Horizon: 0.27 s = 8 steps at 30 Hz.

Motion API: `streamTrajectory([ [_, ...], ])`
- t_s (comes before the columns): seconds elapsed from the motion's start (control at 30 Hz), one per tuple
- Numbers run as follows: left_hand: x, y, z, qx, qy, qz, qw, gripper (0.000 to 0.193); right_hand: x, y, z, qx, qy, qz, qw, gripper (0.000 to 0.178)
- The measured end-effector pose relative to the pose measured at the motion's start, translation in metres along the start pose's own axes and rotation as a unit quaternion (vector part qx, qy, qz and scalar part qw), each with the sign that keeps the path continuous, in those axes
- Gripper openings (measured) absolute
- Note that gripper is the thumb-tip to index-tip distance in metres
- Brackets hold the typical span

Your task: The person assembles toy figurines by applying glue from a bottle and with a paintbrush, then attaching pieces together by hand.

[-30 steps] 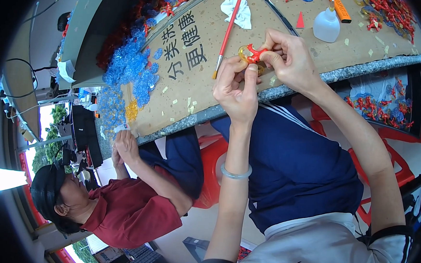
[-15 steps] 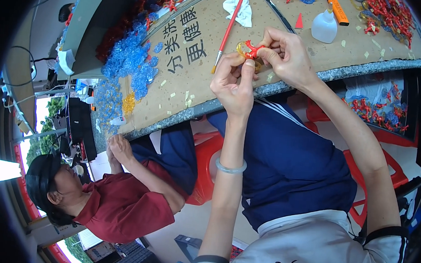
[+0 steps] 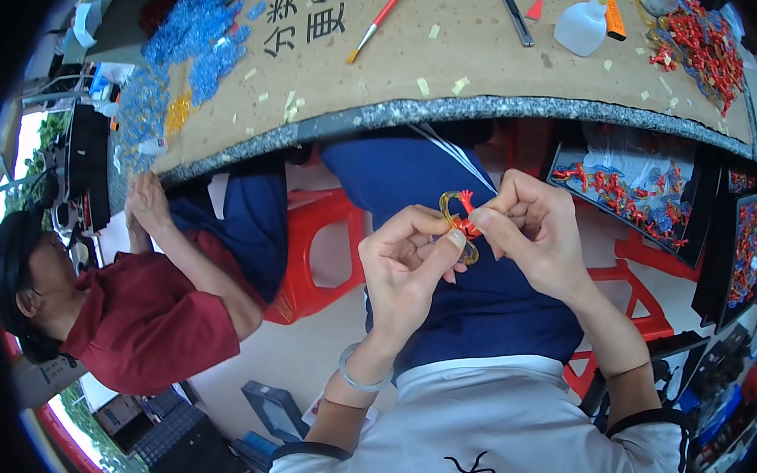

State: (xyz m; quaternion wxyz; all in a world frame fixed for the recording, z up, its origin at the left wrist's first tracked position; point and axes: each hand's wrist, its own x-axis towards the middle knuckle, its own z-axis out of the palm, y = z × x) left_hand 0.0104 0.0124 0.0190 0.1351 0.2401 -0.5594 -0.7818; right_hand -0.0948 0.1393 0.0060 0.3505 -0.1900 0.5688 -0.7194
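Over my lap, in front of the table edge, both hands hold a small red plastic figure joined to a clear yellow ring-shaped piece [image 3: 446, 204]. My left hand [image 3: 407, 264] pinches it from below between thumb and fingers, a pale bangle [image 3: 361, 372] on that wrist. From the other side, the thumb and fingertips of my right hand [image 3: 534, 237] close on the red part [image 3: 466, 224]. My fingertips cover some of the piece, so how the two colours join cannot be made out.
Cardboard [image 3: 370, 89] covers the table, with blue clear pieces [image 3: 216, 62] at left and a red heap [image 3: 701, 57] at right. A paintbrush [image 3: 381, 20], knife [image 3: 515, 15] and white bottle [image 3: 580, 28] lie between. Trays of pieces [image 3: 633, 187] stand right; a co-worker [image 3: 157, 310] sits left.
Both hands have come back from above the table to over my lap, still holding the red and yellow piece. The view has shifted, showing more of the trays at right.
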Motion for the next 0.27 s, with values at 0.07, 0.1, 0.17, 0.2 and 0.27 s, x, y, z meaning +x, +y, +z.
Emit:
streamTrajectory([
  [0.07,-0.009,-0.005,0.0,0.008,0.005,-0.008,1.0,0.003,-0.007,0.002,0.0,-0.002,-0.003,0.016,1.0,0.018],
  [0.1,-0.011,-0.006,0.0,0.01,0.013,-0.01,1.0,0.003,-0.009,0.004,0.0,0.0,-0.001,0.024,1.0,0.018],
  [0.17,-0.016,-0.007,0.001,0.021,0.018,0.002,1.0,0.002,-0.011,0.007,0.001,-0.002,-0.007,0.019,1.0,0.017],
  [0.2,-0.018,-0.007,0.002,0.033,0.021,0.013,0.999,0.002,-0.012,0.008,0.0,-0.003,-0.012,0.013,1.0,0.017],
  [0.27,-0.022,-0.005,0.003,0.058,0.015,0.046,0.997,0.001,-0.014,0.003,0.0,-0.034,-0.023,0.012,0.999,0.016],
])
